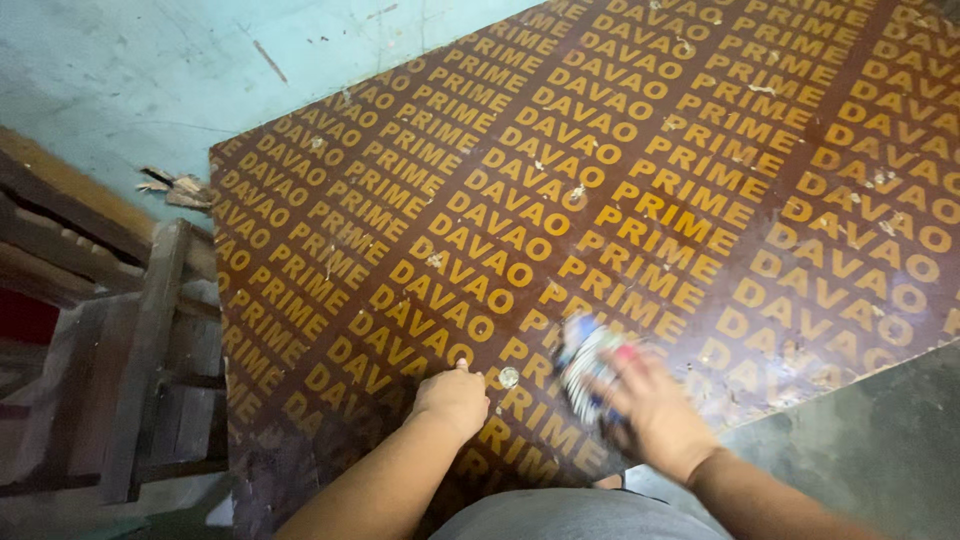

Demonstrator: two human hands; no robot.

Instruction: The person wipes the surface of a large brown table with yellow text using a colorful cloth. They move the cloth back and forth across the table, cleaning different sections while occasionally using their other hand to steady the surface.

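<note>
At the far left stands a dark wooden chair, its frame just beside the left edge of a large brown board printed all over with rows of yellow lettering. A few splintered wood scraps lie on the pale blue floor near the board's upper left corner.

The left hand rests on the board near its lower edge, fingers curled under in a loose fist with one fingertip touching the surface. Just to its right lies a small round coin-like disc — flat on the board, close to the knuckles but apart from them. I judge it light, stiff and thin, so it offers little edge to pinch; sliding it toward the board's lower edge or pressing a fingertip on it and tipping it up looks easier than a straight pick. The coated board face looks smooth, so the disc should slip readily.

Further right, the right hand is blurred by motion. Its fingers are closed around a bundle of thin white, blue and red pieces — possibly cards, though the blur leaves this uncertain. They seem light and flexible, apt to fan out or slide apart, so gripping across the whole stack seems wise.

Small white flecks dot the board toward its right edge, and grey floor shows beyond the lower right corner.
</note>
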